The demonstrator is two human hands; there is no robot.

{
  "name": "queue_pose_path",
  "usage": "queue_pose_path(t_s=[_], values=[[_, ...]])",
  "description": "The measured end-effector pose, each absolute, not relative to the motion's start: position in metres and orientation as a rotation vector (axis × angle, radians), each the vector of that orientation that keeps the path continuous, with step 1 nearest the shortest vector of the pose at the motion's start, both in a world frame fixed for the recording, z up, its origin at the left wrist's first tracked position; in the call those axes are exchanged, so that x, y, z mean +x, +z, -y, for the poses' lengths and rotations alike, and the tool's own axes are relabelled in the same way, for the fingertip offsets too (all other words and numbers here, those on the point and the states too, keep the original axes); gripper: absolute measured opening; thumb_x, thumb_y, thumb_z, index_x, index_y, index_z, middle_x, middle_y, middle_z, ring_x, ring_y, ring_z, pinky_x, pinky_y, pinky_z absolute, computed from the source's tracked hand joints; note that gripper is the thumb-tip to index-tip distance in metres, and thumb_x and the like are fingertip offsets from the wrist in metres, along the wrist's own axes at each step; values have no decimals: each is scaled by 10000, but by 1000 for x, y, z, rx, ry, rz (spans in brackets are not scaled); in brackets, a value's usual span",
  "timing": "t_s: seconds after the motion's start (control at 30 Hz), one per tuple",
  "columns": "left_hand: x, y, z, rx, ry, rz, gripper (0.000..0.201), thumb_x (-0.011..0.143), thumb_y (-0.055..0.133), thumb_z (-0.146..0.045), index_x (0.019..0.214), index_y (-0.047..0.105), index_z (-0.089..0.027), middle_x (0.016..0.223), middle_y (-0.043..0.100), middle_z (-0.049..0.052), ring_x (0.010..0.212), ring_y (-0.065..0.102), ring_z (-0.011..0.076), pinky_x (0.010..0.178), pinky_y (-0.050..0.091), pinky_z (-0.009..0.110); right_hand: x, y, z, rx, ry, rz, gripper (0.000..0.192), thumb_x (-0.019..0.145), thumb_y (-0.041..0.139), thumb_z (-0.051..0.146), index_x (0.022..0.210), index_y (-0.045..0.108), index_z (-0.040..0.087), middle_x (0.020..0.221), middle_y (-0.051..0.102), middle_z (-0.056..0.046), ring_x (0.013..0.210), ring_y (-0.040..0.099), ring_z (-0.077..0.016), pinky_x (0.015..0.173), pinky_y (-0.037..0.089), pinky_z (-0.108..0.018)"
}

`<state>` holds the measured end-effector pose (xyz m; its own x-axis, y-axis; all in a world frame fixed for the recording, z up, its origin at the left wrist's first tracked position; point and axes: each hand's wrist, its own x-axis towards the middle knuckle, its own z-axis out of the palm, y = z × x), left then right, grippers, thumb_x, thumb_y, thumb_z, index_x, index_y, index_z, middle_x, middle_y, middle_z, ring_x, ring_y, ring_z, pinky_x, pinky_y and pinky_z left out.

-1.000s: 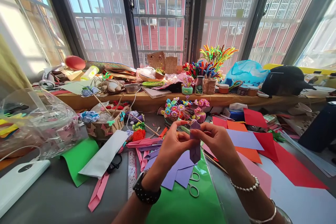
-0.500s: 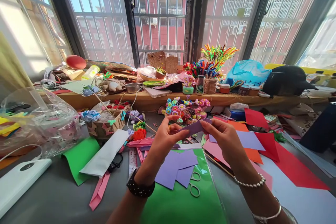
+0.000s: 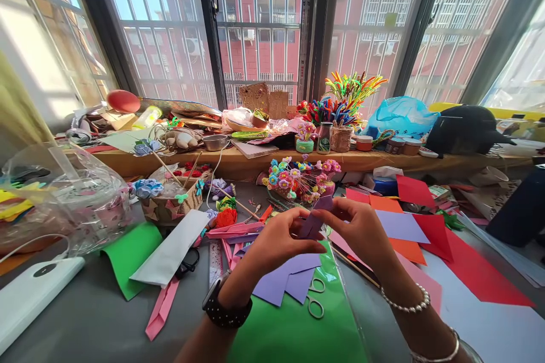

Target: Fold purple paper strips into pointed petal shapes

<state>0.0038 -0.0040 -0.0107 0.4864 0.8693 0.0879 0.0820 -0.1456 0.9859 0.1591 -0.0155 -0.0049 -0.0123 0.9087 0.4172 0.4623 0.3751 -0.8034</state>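
Paper (image 3: 312, 227) sits pinched in the right hand (image 3: 361, 231), left hand (image 3: 276, 241) curved alongside.

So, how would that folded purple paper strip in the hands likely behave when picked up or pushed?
The folded purple paper strip is probably light, being just a small piece of paper. It looks fairly stiff for paper: it shows no obvious droop where the right hand pinches it. Its flat faces suggest it would slide rather than roll if pushed.
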Motion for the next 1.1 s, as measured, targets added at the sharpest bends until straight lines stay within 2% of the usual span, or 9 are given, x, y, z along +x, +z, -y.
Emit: queue_pose_path(t_s=[0.1, 0.23, 0.33, 0.43, 0.6, 0.77, 0.87, 0.97, 1.1], values=[[4, -10, 1, 1513, 883, -852, 342, 569, 695, -220, 867, 545, -143, 727, 649, 42, 683, 609, 175, 633, 454, 286, 161, -1, 19, -1289, 519, 1748, 231, 692, 597, 352, 569, 575, 158, 512, 560, 12, 490, 458, -112, 462, 351, -221], [4, -9, -1, 1388, 988, -862, 359, 573, 700, -219, 875, 524, -141, 599, 627, -12, 576, 594, 139, 559, 438, 236, 161, 0, 20, -1240, 616, 1722, 197, 691, 601, 351, 626, 602, 165, 550, 576, 6, 517, 493, -121, 491, 388, -231], [4, -6, -1, 1281, 1063, -873, 396, 550, 724, -217, 879, 520, -136, 583, 627, -19, 556, 594, 128, 553, 425, 219, 161, -3, 16, -1114, 719, 1648, 162, 679, 619, 341, 686, 627, 179, 729, 604, -22, 668, 554, -144, 558, 440, -236], [6, -5, 1, 1206, 1119, -874, 441, 524, 743, -205, 892, 511, -138, 575, 628, -22, 538, 593, 124, 551, 421, 216, 163, -6, 13, -1016, 780, 1616, 145, 678, 624, 336, 684, 651, 194, 866, 580, -39, 823, 551, -166, 640, 460, -248], [9, -9, 1, 1234, 1144, -863, 512, 538, 735, -201, 968, 463, -141, 609, 645, 9, 574, 612, 155, 583, 446, 256, 156, -11, 11, -1019, 768, 1538, 159, 683, 621, 318, 619, 635, 173, 843, 561, -50, 815, 542, -167, 644, 462, -258], [10, -11, 0, 1285, 1155, -867, 575, 526, 741, -196, 1002, 422, -146, 576, 630, -14, 569, 610, 157, 576, 455, 256, 150, -12, 12, -1013, 776, 1472, 168, 686, 620, 318, 612, 615, 167, 837, 559, -46, 764, 547, -158, 614, 456, -259], [10, -9, 1, 1273, 1143, -860, 566, 526, 741, -201, 993, 428, -141, 535, 606, -32, 541, 601, 154, 559, 457, 256, 155, -11, 11, -952, 901, 1532, 146, 694, 619, 310, 638, 643, 177, 866, 589, -47, 853, 542, -174, 720, 436, -279], [9, -6, 4, 1247, 1130, -814, 517, 552, 726, -213, 979, 444, -137, 564, 624, -8, 549, 606, 159, 562, 463, 264, 160, -12, 8, -825, 1097, 1562, 144, 730, 586, 305, 715, 677, 194, 908, 617, -44, 920, 528, -180, 824, 386, -305], [9, -7, 4, 1250, 1171, -815, 524, 572, 714, -221, 1007, 432, -144, 597, 642, 7, 572, 622, 178, 582, 468, 280, 154, -19, 3, -740, 1253, 1440, 184, 744, 565, 328, 778, 683, 190, 896, 632, -51, 883, 537, -190, 777, 395, -317]])
